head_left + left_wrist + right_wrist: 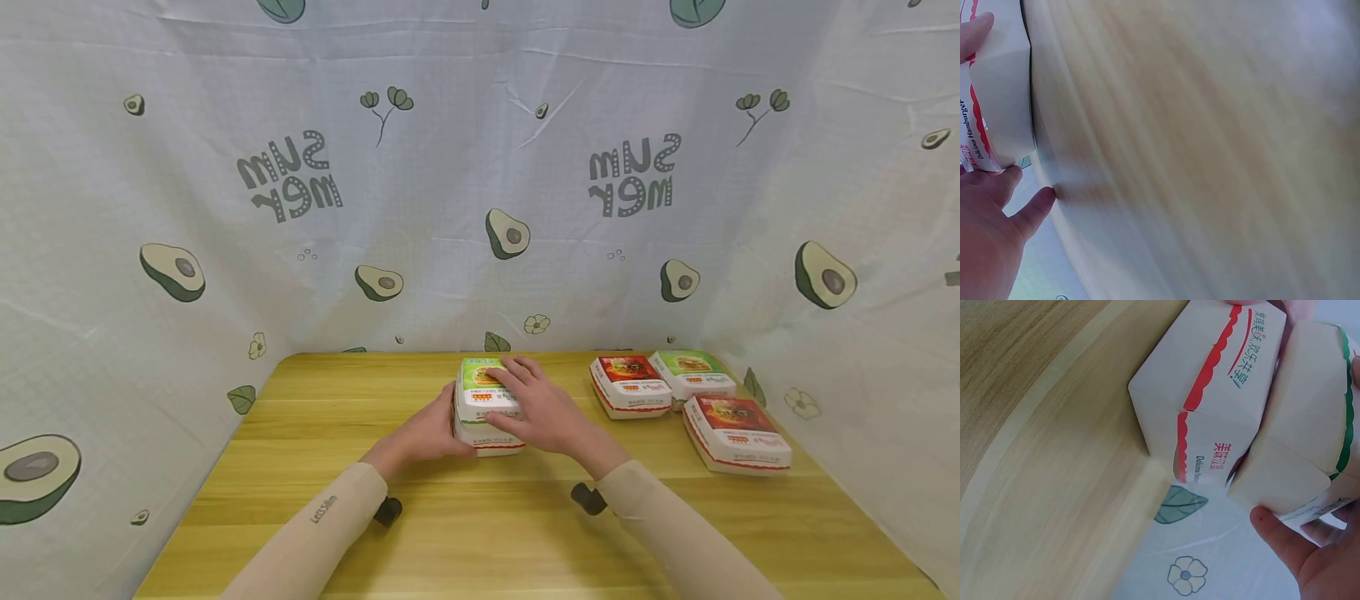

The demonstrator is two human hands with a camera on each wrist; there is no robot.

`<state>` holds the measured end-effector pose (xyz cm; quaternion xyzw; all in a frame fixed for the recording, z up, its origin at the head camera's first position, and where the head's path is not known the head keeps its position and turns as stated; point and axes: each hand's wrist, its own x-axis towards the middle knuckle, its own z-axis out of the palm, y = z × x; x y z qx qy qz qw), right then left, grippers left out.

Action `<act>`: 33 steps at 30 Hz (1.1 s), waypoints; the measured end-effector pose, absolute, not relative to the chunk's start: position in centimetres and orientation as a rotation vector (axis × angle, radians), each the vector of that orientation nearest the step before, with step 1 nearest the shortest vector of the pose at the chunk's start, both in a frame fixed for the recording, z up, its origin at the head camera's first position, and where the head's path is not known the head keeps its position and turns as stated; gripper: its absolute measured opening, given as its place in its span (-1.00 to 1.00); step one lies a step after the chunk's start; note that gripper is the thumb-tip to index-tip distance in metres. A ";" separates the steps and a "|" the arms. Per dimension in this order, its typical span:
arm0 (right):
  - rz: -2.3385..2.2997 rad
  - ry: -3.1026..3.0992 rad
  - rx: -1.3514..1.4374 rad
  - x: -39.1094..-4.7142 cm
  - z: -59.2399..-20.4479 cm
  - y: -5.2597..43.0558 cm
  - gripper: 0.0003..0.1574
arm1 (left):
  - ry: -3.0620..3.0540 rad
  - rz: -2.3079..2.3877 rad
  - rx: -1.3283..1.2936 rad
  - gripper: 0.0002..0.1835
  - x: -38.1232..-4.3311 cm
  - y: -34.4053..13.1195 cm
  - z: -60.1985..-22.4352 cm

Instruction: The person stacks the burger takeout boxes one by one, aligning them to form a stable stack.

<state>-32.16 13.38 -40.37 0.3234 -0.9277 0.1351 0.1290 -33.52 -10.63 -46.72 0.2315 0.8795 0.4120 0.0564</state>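
Two paper burger boxes are stacked near the middle of the table. The green-topped burger box (477, 407) sits above the red-trimmed burger box (497, 442). My left hand (429, 432) grips the lower box from its left side; in the left wrist view its thumb lies on one side of the box and other fingers at the opposite side. With my right hand (546, 410) I hold the green box, fingers over its lid and thumb at the front. The right wrist view shows the green-trimmed box (1297, 400) slightly tilted against the red-trimmed one (1197, 381).
To the right stand a red-topped box (633, 400) and a green-topped box (693, 385) side by side, with another red-topped box (738, 437) nearer me. A printed avocado curtain (450, 167) hangs behind the wooden table (315, 417) and along its sides.
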 end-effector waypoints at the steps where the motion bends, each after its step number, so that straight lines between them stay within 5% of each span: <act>1: 0.395 -2.699 0.940 -32.2 -40.4 13.4 -0.03 | 2.669 1.252 0.708 0.35 -33.5 -10.6 -46.7; 33: 0.388 -2.704 0.969 -32.4 -40.5 13.6 -0.05 | 2.577 1.356 0.731 0.38 -33.2 -10.7 -46.4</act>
